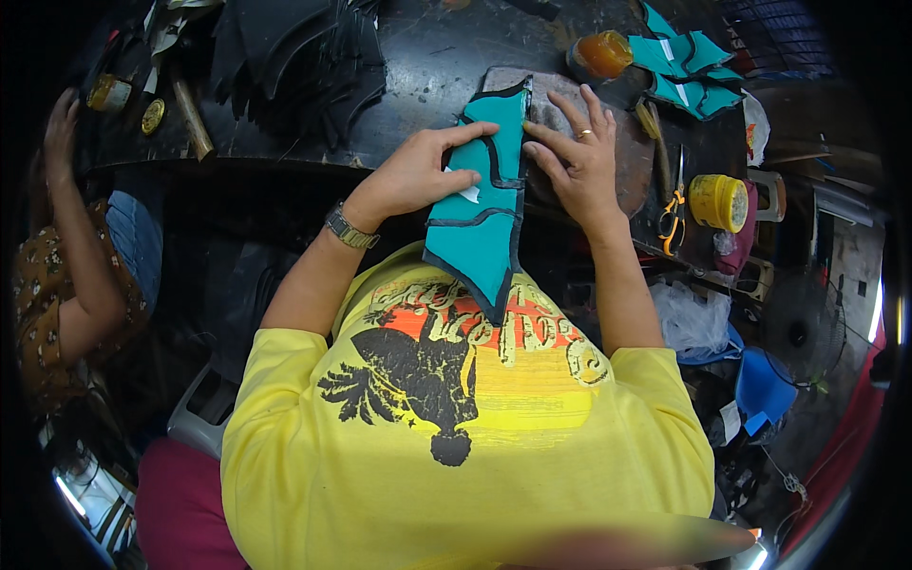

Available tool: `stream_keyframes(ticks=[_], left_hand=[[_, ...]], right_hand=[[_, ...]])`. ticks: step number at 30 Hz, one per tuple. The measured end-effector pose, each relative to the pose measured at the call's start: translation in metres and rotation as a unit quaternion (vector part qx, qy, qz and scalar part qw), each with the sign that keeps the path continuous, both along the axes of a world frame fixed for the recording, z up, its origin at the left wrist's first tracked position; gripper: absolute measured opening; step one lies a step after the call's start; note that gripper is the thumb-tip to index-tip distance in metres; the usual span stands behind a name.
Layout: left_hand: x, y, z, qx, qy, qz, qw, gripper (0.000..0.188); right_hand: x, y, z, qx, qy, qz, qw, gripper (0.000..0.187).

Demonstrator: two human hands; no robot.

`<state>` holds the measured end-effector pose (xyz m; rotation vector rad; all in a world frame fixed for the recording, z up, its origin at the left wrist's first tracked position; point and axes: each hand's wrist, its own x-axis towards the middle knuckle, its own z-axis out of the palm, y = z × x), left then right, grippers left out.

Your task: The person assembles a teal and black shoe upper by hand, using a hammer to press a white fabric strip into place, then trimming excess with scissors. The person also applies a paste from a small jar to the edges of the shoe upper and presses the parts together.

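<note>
A teal cut piece of sheet material (492, 242) with black edging and black curved strips lies partly on a worn brown slab (635, 157), its lower end reaching past the table edge toward my shirt. My left hand (410, 176) holds it from the left, thumb and index finger on its face, the other fingers hidden. A small white tab (469, 194) shows beside that thumb. On the right, my right hand (581, 157) touches the piece's black long edge with thumb and index fingertips, its other fingers spread.
Stacked black sheets (294, 66) cover the table's far left, near a wooden stick (193, 119). To the right are an amber-filled jar (604, 55), more teal pieces (686, 71), orange-handled scissors (674, 214) and a yellow tub (718, 202). Another person's arm (85, 237) is at left.
</note>
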<state>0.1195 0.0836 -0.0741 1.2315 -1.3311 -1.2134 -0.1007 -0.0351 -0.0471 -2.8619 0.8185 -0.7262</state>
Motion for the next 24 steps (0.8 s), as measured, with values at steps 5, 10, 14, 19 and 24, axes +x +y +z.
stream_keyframes(ticks=[5, 10, 14, 19, 24], left_hand=[[0.001, -0.007, 0.014, -0.113, -0.042, 0.056, 0.991, 0.041], [0.004, -0.045, 0.022, -0.203, -0.061, 0.168, 0.963, 0.025], [0.005, -0.065, 0.018, -0.233, -0.099, 0.190, 0.949, 0.041], [0.003, -0.070, 0.009, -0.219, -0.182, 0.163, 0.945, 0.091], [0.004, -0.083, 0.004, -0.233, -0.196, 0.202, 0.931, 0.100]], right_hand=[[-0.008, -0.031, 0.028, 0.174, -0.216, -0.013, 0.961, 0.020], [-0.017, -0.088, 0.053, -0.074, -0.119, -0.129, 0.982, 0.028], [-0.020, -0.111, 0.046, -0.208, 0.047, -0.177, 0.961, 0.032], [-0.021, -0.121, 0.040, -0.157, 0.043, -0.153, 0.975, 0.032], [-0.016, -0.113, 0.037, -0.103, -0.050, -0.177, 0.978, 0.033]])
